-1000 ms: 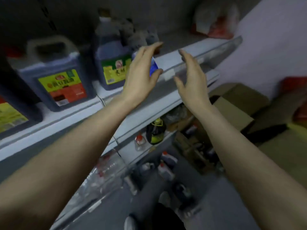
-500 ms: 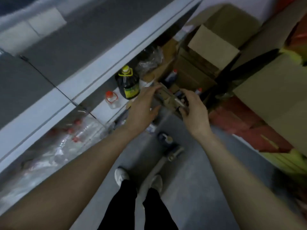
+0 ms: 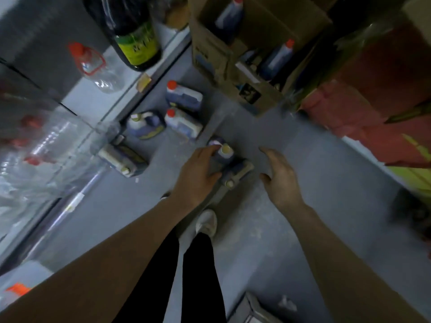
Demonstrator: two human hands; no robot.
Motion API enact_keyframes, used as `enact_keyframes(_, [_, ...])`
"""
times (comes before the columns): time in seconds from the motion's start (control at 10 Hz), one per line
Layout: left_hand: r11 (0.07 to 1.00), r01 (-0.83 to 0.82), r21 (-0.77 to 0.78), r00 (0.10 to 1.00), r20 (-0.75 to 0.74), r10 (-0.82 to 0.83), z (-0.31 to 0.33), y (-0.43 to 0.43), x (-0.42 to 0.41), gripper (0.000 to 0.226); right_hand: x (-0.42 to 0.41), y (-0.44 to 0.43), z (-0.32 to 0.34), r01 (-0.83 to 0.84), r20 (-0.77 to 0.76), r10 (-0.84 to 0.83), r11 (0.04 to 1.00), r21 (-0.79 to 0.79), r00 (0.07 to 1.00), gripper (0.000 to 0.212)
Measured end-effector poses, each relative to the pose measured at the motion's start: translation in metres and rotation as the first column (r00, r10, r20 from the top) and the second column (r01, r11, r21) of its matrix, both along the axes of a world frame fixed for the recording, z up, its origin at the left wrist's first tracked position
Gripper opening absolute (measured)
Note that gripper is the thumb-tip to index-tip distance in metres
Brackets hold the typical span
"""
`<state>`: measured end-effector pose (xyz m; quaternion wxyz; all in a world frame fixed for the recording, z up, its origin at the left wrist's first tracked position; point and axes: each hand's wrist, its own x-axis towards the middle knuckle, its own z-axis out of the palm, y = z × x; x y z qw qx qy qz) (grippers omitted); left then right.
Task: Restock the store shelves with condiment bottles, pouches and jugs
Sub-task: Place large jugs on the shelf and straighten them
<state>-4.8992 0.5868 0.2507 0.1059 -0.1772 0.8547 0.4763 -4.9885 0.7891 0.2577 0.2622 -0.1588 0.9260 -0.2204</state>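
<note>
On the grey floor in front of me stands a small dark jug (image 3: pixel 225 155) with a cream cap, and a second dark jug (image 3: pixel 236 174) lies on its side just below it. My left hand (image 3: pixel 197 176) reaches onto the standing jug, fingertips at its top and thumb beside its body, without a clear grip. My right hand (image 3: pixel 281 180) hovers to the right of both jugs, fingers spread, holding nothing. Two red-capped jugs (image 3: pixel 184 97) (image 3: pixel 182 124) and several other jugs (image 3: pixel 145 124) stand or lie near the shelf base.
The lowest shelf (image 3: pixel 93 94) at upper left carries a dark bottle with a yellow-green label (image 3: pixel 137 40) and a clear red-capped bottle (image 3: pixel 95 66). Shrink-wrapped bottles (image 3: pixel 35 148) lie left. An open cardboard box of bottles (image 3: pixel 245 66) and red packs (image 3: pixel 349 113) stand ahead and right. My shoe (image 3: pixel 207 222) is below the hands.
My view dropped from the upper shelf of jugs to the floor. Both hands came down, and the left one now reaches the small jug on the floor.
</note>
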Motion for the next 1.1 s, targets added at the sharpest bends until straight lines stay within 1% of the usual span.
enact_keyframes(0.1, [1.0,0.011,-0.002,0.998,0.065,-0.01,-0.057,0.014,0.01,0.06,0.0,0.019,-0.055,0.008,0.005,-0.008,1.0,0.014,1.0,0.061])
enact_keyframes(0.2, [1.0,0.027,-0.003,0.99,0.138,-0.027,-0.128,0.03,0.017,0.066,0.0,0.038,-0.12,-0.013,0.028,0.011,0.998,0.056,1.0,0.064])
enact_keyframes(0.3, [0.999,0.039,0.0,0.977,0.211,-0.038,-0.184,0.043,0.022,0.074,-0.002,0.051,-0.173,-0.027,0.069,0.02,0.996,0.09,0.997,0.068])
enact_keyframes(0.5, [0.999,0.016,0.043,0.963,0.268,-0.027,-0.279,0.076,0.03,0.08,-0.013,0.058,-0.26,-0.07,0.134,0.052,0.989,0.129,0.99,0.071])
enact_keyframes(0.6, [0.996,0.004,0.084,0.958,0.286,-0.028,-0.312,0.093,0.03,0.084,-0.023,0.065,-0.296,-0.178,0.074,0.169,0.974,0.142,0.983,0.063])
enact_keyframes(0.7, [0.993,0.0,0.122,0.954,0.296,-0.036,-0.335,0.107,0.028,0.087,-0.03,0.068,-0.318,-0.312,0.076,0.303,0.933,0.178,0.95,0.052])
enact_keyframes(0.8, [0.987,-0.005,0.161,0.96,0.277,-0.041,-0.35,0.114,0.024,0.088,-0.039,0.062,-0.327,-0.254,0.103,0.247,0.966,0.055,0.963,0.043])
enact_keyframes(0.9, [0.984,-0.029,0.176,0.965,0.261,-0.018,-0.357,0.109,0.02,0.078,-0.033,0.06,-0.332,-0.298,0.151,0.288,0.953,0.05,0.946,0.044])
enact_keyframes(1.0, [0.986,-0.011,0.168,0.962,0.271,-0.036,-0.362,0.091,0.016,0.07,-0.016,0.054,-0.324,-0.329,0.263,0.3,0.941,0.074,0.917,0.039])
enact_keyframes(1.1, [0.972,0.068,0.224,0.949,0.287,-0.132,-0.353,0.064,0.011,0.077,-0.003,0.052,-0.312,-0.23,0.226,0.221,0.973,0.012,0.949,0.038])
